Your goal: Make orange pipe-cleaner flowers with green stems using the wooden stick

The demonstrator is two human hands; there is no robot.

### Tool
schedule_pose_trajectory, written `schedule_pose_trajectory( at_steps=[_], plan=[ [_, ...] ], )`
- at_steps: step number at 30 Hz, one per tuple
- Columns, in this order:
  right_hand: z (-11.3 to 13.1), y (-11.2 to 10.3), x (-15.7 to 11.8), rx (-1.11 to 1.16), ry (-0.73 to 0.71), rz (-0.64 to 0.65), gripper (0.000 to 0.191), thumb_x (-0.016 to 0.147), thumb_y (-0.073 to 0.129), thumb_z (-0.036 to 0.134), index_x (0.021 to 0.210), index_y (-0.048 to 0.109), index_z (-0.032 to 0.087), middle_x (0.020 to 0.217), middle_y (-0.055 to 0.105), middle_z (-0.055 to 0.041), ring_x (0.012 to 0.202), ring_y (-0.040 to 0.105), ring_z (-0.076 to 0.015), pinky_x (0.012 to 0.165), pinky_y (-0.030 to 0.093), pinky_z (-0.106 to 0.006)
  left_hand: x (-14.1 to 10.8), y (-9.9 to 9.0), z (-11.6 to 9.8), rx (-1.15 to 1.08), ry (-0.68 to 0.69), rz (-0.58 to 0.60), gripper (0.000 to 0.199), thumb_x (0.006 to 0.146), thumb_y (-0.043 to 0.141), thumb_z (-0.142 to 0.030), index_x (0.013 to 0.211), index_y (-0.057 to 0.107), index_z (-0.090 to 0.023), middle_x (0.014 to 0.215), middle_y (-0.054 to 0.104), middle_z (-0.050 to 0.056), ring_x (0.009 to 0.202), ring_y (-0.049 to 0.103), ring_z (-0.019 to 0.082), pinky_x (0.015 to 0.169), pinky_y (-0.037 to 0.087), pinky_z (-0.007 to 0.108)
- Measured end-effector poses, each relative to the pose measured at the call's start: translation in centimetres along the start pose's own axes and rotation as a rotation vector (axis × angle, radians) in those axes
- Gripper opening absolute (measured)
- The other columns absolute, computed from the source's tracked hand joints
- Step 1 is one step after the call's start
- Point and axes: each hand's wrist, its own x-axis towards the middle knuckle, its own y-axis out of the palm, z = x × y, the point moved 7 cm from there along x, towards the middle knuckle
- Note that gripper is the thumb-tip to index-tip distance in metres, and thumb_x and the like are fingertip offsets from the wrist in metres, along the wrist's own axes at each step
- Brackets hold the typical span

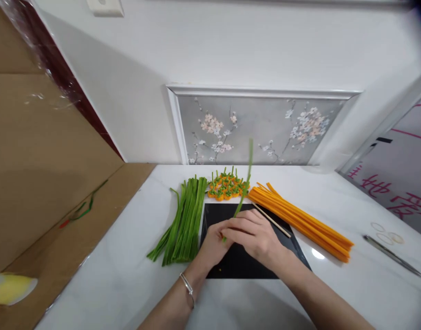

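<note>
Forearms (310,285), then hands (257,233) with green stem (242,199) above black mat (246,266), stick (272,221) alongside.

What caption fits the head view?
Left hand and right hand hold a green chenille stem over a black mat, green bundle left, orange bundle right.

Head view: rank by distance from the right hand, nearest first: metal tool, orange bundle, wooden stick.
From the right hand:
1. Wooden stick: just beside it, on the right part of the black mat.
2. Orange bundle: next out to the right, beyond the stick.
3. Metal tool: farthest, well off to the right.
</note>
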Motion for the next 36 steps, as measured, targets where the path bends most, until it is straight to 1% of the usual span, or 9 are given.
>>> schedule_pose_trajectory(
  at_steps=[3, 5, 10, 13, 16, 21, 24, 31, 36],
  plan=[
    [-0.5, -2.2, -1.9, -0.16, 0.061, -0.068, 0.024, 0.097, 0.049, 0.017, 0.102, 0.069, 0.029, 0.095, 0.073, -0.0004, 0.097, 0.058, -0.0174, 0.087, 0.035, -0.036, 0.0, -0.3, 0.1, -0.087, 0.005, 0.002, 0.026, 0.079, 0.063, -0.031, 0.097, 0.072, -0.015, 0.095, 0.073, 0.008, 0.088, 0.066, 0.022, 0.081, 0.053, 0.031],
    [-1.0, -3.0, -3.1, -0.225, 0.105, -0.09, 0.029, 0.094, 0.05, 0.01, 0.102, 0.07, 0.029, 0.086, 0.071, -0.0007, 0.096, 0.059, -0.0183, 0.09, 0.034, -0.038, 0.0, -0.4, 0.3, -0.09, -0.027, -0.005, 0.027, 0.078, 0.065, -0.031, 0.099, 0.072, -0.015, 0.094, 0.073, 0.008, 0.084, 0.065, 0.02, 0.076, 0.052, 0.029],
    [-2.7, -2.9, -4.8, -0.242, 0.21, -0.091, 0.038, 0.093, 0.042, 0.003, 0.111, 0.068, 0.023, 0.085, 0.065, -0.0058, 0.073, 0.056, -0.0144, 0.067, 0.042, -0.028, -0.1, 0.3, 0.2, -0.162, -0.068, 0.084, 0.033, 0.086, 0.057, -0.034, 0.113, 0.065, -0.016, 0.086, 0.07, 0.007, 0.054, 0.049, 0.009, 0.05, 0.04, 0.022],
    [-3.5, -2.5, -5.3, -0.17, 0.271, -0.095, 0.039, 0.092, 0.04, 0.001, 0.117, 0.063, 0.02, 0.091, 0.067, -0.0076, 0.079, 0.059, -0.0168, 0.071, 0.046, -0.03, -0.1, 0.6, -0.3, -0.221, -0.056, 0.113, 0.03, 0.089, 0.054, -0.032, 0.114, 0.057, -0.016, 0.084, 0.067, 0.004, 0.051, 0.042, 0.007, 0.049, 0.035, 0.021],
    [-3.6, -2.4, -5.4, -0.074, 0.279, -0.127, 0.034, 0.091, 0.043, 0.002, 0.113, 0.062, 0.02, 0.092, 0.069, -0.0074, 0.083, 0.061, -0.0185, 0.075, 0.047, -0.032, -0.2, 0.6, -0.8, -0.205, -0.051, 0.127, 0.02, 0.09, 0.052, -0.032, 0.103, 0.053, -0.017, 0.081, 0.065, 0.002, 0.05, 0.041, 0.007, 0.049, 0.034, 0.021],
    [-3.4, -3.2, -5.4, -0.15, 0.297, -0.138, 0.026, 0.091, 0.05, 0.005, 0.097, 0.068, 0.023, 0.09, 0.071, -0.0044, 0.08, 0.061, -0.0164, 0.069, 0.041, -0.03, -0.3, 0.6, -1.5, 0.053, 0.009, 0.143, 0.014, 0.089, 0.051, -0.024, 0.083, 0.062, -0.018, 0.075, 0.064, 0.0, 0.065, 0.055, 0.011, 0.061, 0.04, 0.021],
    [-3.5, -3.6, -5.5, -0.199, 0.313, -0.132, 0.024, 0.091, 0.053, 0.007, 0.094, 0.07, 0.024, 0.087, 0.071, -0.0034, 0.076, 0.06, -0.0146, 0.068, 0.037, -0.03, -0.3, 0.9, -1.4, 0.104, 0.023, 0.171, 0.015, 0.087, 0.051, -0.018, 0.093, 0.065, -0.019, 0.079, 0.067, -0.001, 0.074, 0.061, 0.013, 0.07, 0.043, 0.022],
    [-3.8, -3.1, -5.9, -0.208, 0.302, -0.092, 0.023, 0.093, 0.051, 0.009, 0.094, 0.07, 0.021, 0.086, 0.069, -0.0036, 0.076, 0.059, -0.0136, 0.069, 0.036, -0.029, -0.3, 1.3, -1.3, 0.108, 0.013, 0.199, 0.018, 0.09, 0.049, -0.021, 0.1, 0.064, -0.02, 0.081, 0.069, 0.0, 0.076, 0.063, 0.014, 0.072, 0.046, 0.023],
    [-3.9, -2.6, -6.2, -0.215, 0.284, -0.051, 0.024, 0.092, 0.05, 0.008, 0.093, 0.07, 0.021, 0.085, 0.069, -0.0043, 0.074, 0.057, -0.0147, 0.066, 0.035, -0.029, -0.6, 1.1, -1.8, 0.094, 0.044, 0.167, 0.032, 0.085, 0.058, -0.022, 0.116, 0.05, -0.022, 0.095, 0.066, 0.001, 0.086, 0.063, 0.015, 0.079, 0.046, 0.026]
  ],
)
